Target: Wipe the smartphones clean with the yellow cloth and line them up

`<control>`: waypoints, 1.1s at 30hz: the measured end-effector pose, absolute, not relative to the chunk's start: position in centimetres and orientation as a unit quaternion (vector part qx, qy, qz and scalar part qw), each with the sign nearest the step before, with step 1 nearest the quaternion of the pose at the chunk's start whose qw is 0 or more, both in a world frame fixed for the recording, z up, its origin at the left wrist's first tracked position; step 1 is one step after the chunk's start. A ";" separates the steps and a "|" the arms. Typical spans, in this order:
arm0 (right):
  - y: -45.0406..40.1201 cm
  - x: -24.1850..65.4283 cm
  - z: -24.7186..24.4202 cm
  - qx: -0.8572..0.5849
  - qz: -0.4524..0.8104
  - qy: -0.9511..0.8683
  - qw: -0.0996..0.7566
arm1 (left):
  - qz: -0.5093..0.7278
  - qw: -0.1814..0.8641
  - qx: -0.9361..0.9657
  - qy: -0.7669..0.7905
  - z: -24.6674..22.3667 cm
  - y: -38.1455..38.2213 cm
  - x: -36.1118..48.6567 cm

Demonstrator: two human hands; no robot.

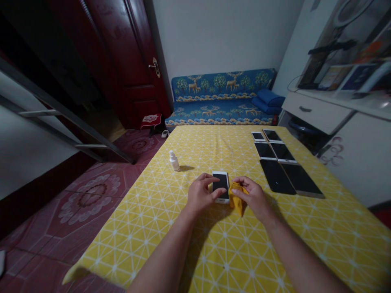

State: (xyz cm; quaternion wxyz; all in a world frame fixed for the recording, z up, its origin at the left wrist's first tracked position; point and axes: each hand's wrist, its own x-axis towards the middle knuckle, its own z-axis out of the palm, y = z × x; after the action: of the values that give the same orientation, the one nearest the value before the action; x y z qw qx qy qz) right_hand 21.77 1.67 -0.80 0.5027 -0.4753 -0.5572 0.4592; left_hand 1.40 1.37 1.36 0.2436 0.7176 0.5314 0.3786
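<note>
A white smartphone (222,176) with a dark screen lies face up on the table. My left hand (200,191) is over its left side, thumb and fingers apart above the screen; whether the fingertips touch the glass I cannot tell. At the phone's right edge, my right hand (252,195) pinches a bunched orange-yellow cloth (236,201), which hangs down toward the tabletop. To the left and farther back stands a small white bottle (174,161), upright with its cap on.
Several phones and tablets lie in two columns on the right, among them a large black tablet (276,177). A yellow patterned tablecloth (146,228) covers the table. Beyond it is a blue sofa (220,106); a white cabinet (351,150) stands at the right.
</note>
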 end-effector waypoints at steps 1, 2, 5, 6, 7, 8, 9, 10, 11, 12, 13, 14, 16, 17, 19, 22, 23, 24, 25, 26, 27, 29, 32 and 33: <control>1.6 21.7 -0.7 -0.475 0.460 -0.554 0.506 | 0.392 0.260 0.714 0.520 1.3 1.3 1.6; 1.5 21.6 -0.7 -0.473 0.462 -0.551 0.509 | 0.398 0.279 0.712 0.507 1.1 1.2 1.9; 1.3 21.3 -0.5 -0.464 0.472 -0.548 0.511 | 0.396 0.340 0.710 0.473 0.7 0.9 2.7; 1.3 21.2 -0.4 -0.462 0.474 -0.548 0.512 | 0.394 0.363 0.706 0.463 0.5 0.8 2.8; 1.3 21.2 -0.4 -0.461 0.474 -0.549 0.511 | 0.393 0.388 0.699 0.455 0.4 0.8 3.0; 1.3 21.2 -0.4 -0.460 0.473 -0.550 0.512 | 0.395 0.413 0.687 0.449 0.3 0.8 3.1; 1.2 21.2 -0.4 -0.460 0.472 -0.550 0.514 | 0.400 0.436 0.671 0.447 0.2 0.8 3.1; 1.2 21.2 -0.4 -0.459 0.470 -0.547 0.518 | 0.407 0.455 0.654 0.446 0.1 0.9 3.1; 1.2 21.2 -0.5 -0.458 0.470 -0.544 0.522 | 0.415 0.470 0.638 0.446 0.1 1.0 3.1; 1.2 21.2 -0.5 -0.459 0.470 -0.541 0.526 | 0.423 0.481 0.626 0.445 0.1 1.0 3.0; 1.2 21.2 -0.5 -0.458 0.472 -0.540 0.525 | 0.430 0.491 0.618 0.439 0.1 1.1 3.0; 1.2 21.2 -0.5 -0.455 0.477 -0.542 0.520 | 0.436 0.500 0.613 0.430 0.2 1.1 3.0; 1.2 21.2 -0.5 -0.445 0.494 -0.554 0.501 | 0.444 0.517 0.607 0.408 0.3 1.1 3.0; 1.2 21.2 -0.5 -0.439 0.505 -0.560 0.489 | 0.448 0.526 0.602 0.400 0.4 1.0 3.0; 1.1 21.2 -0.5 -0.431 0.524 -0.565 0.469 | 0.454 0.544 0.588 0.390 0.4 0.9 3.1; 1.0 21.3 -0.4 -0.431 0.555 -0.560 0.439 | 0.468 0.563 0.558 0.390 0.2 0.9 3.2; 0.9 21.4 -0.3 -0.428 0.566 -0.558 0.430 | 0.476 0.565 0.547 0.393 0.0 1.0 3.3; 0.9 21.4 -0.3 -0.423 0.576 -0.556 0.424 | 0.484 0.566 0.537 0.397 -0.1 1.1 3.3; 0.8 21.4 -0.2 -0.417 0.586 -0.554 0.420 | 0.491 0.567 0.527 0.400 -0.2 1.2 3.3; 0.8 21.4 -0.2 -0.410 0.596 -0.550 0.418 | 0.497 0.567 0.520 0.402 -0.3 1.3 3.2; 0.8 21.4 -0.2 -0.406 0.605 -0.542 0.418 | 0.500 0.567 0.514 0.404 -0.4 1.3 3.2; 0.8 21.3 -0.3 -0.405 0.616 -0.516 0.437 | 0.503 0.561 0.513 0.412 -0.3 1.4 3.2; 1.0 21.2 -0.5 -0.422 0.598 -0.462 0.501 | 0.502 0.516 0.547 0.427 0.0 1.2 3.1; 1.1 21.2 -0.6 -0.429 0.586 -0.448 0.522 | 0.496 0.500 0.564 0.431 0.2 1.1 3.1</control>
State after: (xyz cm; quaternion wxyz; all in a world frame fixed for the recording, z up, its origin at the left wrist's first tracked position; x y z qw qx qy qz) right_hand 21.22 1.10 -0.60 0.5218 -0.4287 -0.4480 0.5859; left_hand 3.12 1.12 0.16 0.4996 0.5644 0.4313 0.4958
